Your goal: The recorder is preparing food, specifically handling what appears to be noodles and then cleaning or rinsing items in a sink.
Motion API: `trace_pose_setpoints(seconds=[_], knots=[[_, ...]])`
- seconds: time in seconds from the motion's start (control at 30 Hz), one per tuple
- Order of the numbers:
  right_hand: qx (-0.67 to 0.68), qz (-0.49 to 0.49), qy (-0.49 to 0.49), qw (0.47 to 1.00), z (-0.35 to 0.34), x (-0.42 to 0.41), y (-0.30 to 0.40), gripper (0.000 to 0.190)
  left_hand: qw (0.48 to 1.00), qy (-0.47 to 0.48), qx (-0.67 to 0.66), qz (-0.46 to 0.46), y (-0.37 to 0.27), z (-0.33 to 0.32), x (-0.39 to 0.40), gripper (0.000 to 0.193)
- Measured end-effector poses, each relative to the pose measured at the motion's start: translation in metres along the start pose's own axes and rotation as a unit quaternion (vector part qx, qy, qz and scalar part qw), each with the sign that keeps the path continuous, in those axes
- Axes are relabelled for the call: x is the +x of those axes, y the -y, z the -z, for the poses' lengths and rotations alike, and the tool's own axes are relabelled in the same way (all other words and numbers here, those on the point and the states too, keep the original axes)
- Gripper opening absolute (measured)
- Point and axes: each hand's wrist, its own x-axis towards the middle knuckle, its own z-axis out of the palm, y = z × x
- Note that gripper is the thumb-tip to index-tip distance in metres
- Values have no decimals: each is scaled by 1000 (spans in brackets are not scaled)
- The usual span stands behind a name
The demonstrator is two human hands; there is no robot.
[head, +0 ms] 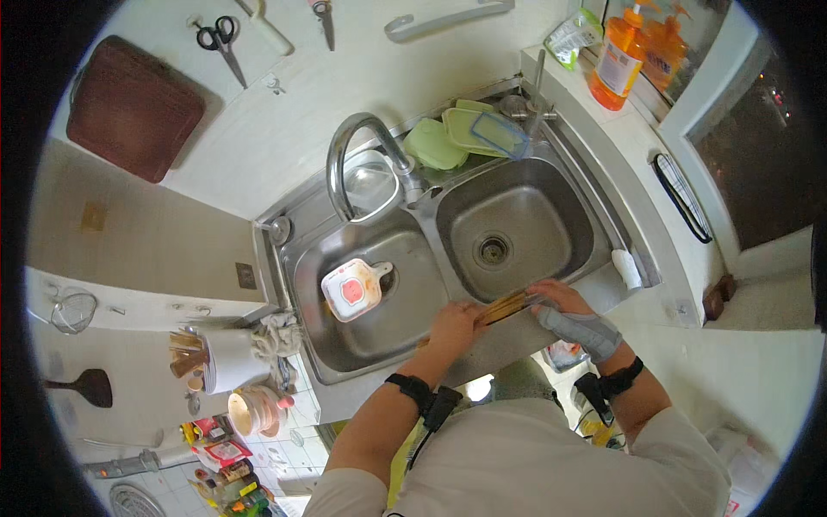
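Note:
A bundle of wooden chopsticks (pixel 504 309) spans the gap between my hands, above the sink's front rim. My left hand (pixel 450 331) is closed around one part of it, and a thin tip sticks out past that hand over the left basin (pixel 413 316). At the other end my right hand (pixel 563 304) grips the bundle; a grey brace (pixel 585 333) covers its thumb side and wrist. A small white handled dish (pixel 352 289) with a red pattern lies in the left basin, its handle by the drain. The right basin (pixel 523 220) is just beyond my hands.
A curved metal faucet (pixel 336 155) arches over the left basin. Behind it sit a clear container (pixel 371 184) and green plastic lids (pixel 436 143). An orange pump bottle (pixel 617 64) stands on the right ledge. A white utensil holder (pixel 236 358) is on the left counter.

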Motion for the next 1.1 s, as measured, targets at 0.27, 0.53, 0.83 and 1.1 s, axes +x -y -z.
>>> trace_pose_setpoints(seconds=[0.27,0.53,0.83,1.1], knots=[[-107,-9,45,993,-18,28,-31,54,992,-118,-29,-26,14,-23,-8,34],[-159,33,162,973,-41,48,-36,52,990,-130,-59,17,10,-29,-17,33],[-249,-7,261,933,-36,61,-19,55,985,-95,-139,36,11,-28,-23,35],[-231,36,185,955,-35,54,-16,50,986,-120,-118,-11,13,-49,-2,27]])
